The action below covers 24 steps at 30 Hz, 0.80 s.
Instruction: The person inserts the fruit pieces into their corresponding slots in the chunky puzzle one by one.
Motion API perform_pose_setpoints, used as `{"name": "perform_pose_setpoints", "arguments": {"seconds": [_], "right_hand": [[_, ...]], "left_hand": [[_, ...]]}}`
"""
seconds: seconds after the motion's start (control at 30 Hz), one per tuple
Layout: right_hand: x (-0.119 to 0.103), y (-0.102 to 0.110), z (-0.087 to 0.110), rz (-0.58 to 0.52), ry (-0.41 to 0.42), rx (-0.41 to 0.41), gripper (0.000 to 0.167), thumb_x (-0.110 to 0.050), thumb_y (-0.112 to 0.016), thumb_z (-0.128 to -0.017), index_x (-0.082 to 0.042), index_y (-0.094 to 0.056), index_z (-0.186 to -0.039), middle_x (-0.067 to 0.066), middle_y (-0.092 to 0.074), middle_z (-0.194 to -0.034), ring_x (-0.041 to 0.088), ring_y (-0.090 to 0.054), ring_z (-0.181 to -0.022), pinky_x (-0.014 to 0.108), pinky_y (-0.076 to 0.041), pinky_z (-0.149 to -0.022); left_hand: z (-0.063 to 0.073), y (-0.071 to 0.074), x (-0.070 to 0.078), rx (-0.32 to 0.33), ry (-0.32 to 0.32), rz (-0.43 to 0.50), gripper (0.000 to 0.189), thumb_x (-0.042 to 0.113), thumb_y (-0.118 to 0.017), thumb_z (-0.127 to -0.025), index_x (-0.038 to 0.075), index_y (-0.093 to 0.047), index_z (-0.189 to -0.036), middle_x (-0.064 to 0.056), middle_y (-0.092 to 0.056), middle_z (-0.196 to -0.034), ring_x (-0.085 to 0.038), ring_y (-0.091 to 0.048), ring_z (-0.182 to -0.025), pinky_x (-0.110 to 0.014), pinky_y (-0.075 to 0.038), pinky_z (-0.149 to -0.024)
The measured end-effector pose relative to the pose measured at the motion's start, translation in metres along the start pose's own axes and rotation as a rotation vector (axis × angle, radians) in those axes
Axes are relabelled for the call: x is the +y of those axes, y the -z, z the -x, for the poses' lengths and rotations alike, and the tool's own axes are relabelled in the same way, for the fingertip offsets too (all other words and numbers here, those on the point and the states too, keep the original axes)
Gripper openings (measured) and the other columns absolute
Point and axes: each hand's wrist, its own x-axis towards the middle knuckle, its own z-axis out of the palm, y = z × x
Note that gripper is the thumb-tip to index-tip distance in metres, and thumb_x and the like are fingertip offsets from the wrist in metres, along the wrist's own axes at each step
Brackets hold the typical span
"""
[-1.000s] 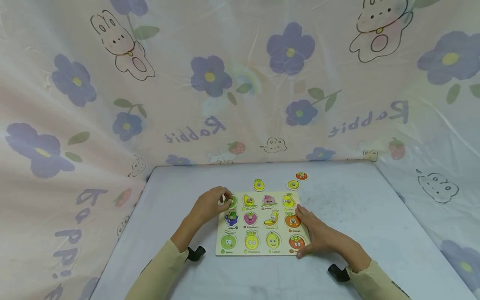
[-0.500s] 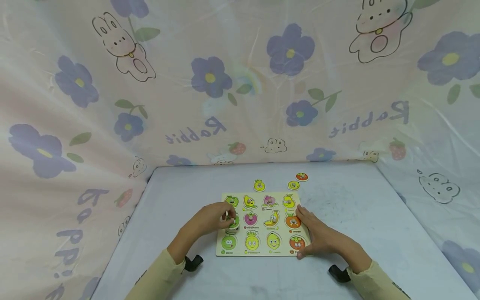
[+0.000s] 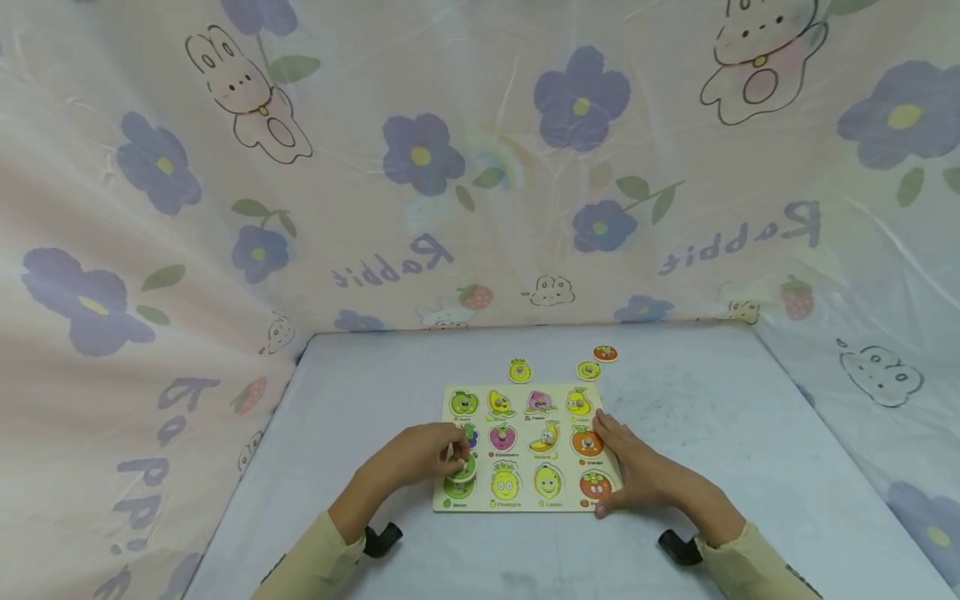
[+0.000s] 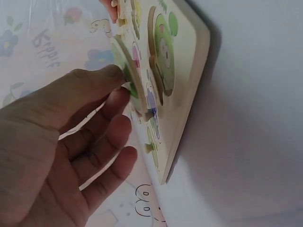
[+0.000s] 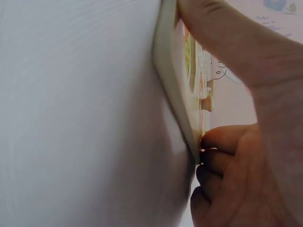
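Observation:
My left hand [image 3: 427, 454] pinches a round green melon puzzle piece [image 3: 467, 473] between thumb and fingertips. The piece overlaps the printed melon recess [image 3: 457, 490] at the near left corner of the wooden fruit puzzle board [image 3: 527, 483]. In the left wrist view the melon piece [image 4: 129, 71] is tilted on edge, close beside the board [image 4: 189, 61]. My right hand [image 3: 645, 477] holds the board's right side, thumb at the near corner and fingers farther up the edge. Knobbed fruit pieces fill the two far rows; the near row shows printed faces.
Beyond the board lie a pineapple piece [image 3: 520, 371], a round yellow piece [image 3: 588, 371] and a red tomato piece [image 3: 605, 353]. White cloth [image 3: 360, 375] covers the table, and a patterned curtain [image 3: 495, 242] rises behind it. A black wrist mount [image 3: 382, 540] sits under each forearm.
My left hand has moved from the apple at the far left corner, past the grapes, toward the near left corner, carrying the melon piece. The right hand and board stay in place.

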Motion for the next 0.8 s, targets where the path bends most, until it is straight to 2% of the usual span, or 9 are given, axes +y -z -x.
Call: {"name": "perform_pose_setpoints", "arguments": {"seconds": [0.33,0.8], "right_hand": [[-0.001,0.001,0.001,-0.004,-0.005,-0.005,0.146,-0.058,-0.1,-0.065,0.007,-0.02,-0.168,0.027,-0.009,-0.177,0.055,-0.008,-0.161,0.074,-0.019,-0.125],[0.002,-0.001,-0.001,-0.001,-0.007,-0.003,0.146,-0.058,-0.1,-0.065,0.006,-0.019,-0.168,0.026,-0.008,-0.177,0.056,-0.008,-0.16,0.073,-0.019,-0.125]], "left_hand": [[0.004,-0.009,0.001,-0.038,0.011,-0.012,0.013,0.023,-0.082,-0.099,0.027,-0.07,-0.096,0.016,-0.058,-0.081,-0.002,-0.051,-0.072,-0.023,-0.046,-0.065],[0.007,-0.012,0.001,-0.022,0.004,0.012,0.013,0.021,-0.081,-0.098,0.024,-0.07,-0.095,0.016,-0.057,-0.081,-0.001,-0.05,-0.073,-0.022,-0.046,-0.066]]}}
